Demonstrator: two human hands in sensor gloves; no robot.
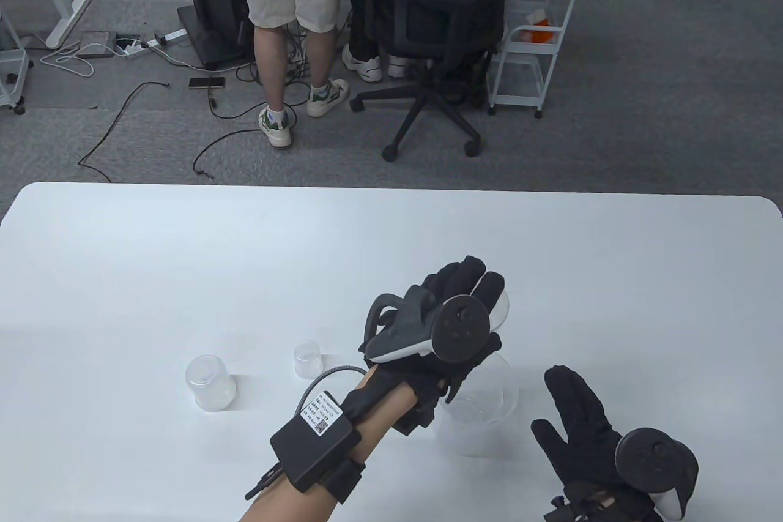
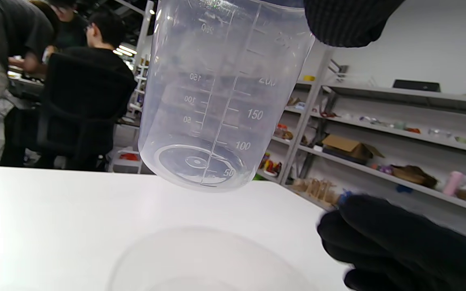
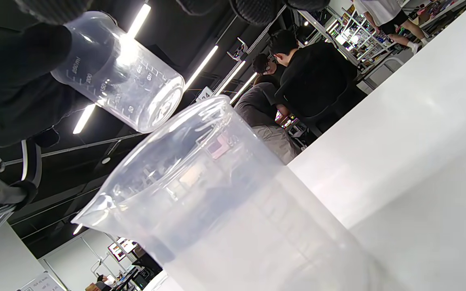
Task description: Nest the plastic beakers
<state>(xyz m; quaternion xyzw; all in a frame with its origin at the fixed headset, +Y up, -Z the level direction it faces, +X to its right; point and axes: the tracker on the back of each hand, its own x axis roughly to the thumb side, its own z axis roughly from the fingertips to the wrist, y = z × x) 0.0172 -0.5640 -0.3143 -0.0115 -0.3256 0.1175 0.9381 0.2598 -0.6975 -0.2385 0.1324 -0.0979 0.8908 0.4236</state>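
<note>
My left hand point(image 1: 468, 295) grips a clear 250 ml beaker point(image 2: 221, 101) by its upper part and holds it upright in the air. It hangs just above a large clear beaker point(image 1: 483, 418) that stands on the white table point(image 1: 183, 253). In the table view the hand hides the held beaker. In the right wrist view the held beaker point(image 3: 123, 81) hangs over the large beaker's rim point(image 3: 184, 137). My right hand point(image 1: 566, 406) is open and empty, fingers spread, just right of the large beaker and apart from it.
A medium clear beaker point(image 1: 210, 383) and a small clear beaker point(image 1: 307, 359) stand on the table left of my left forearm. Beyond the table's far edge are an office chair point(image 1: 446, 26) and a standing person point(image 1: 293, 32).
</note>
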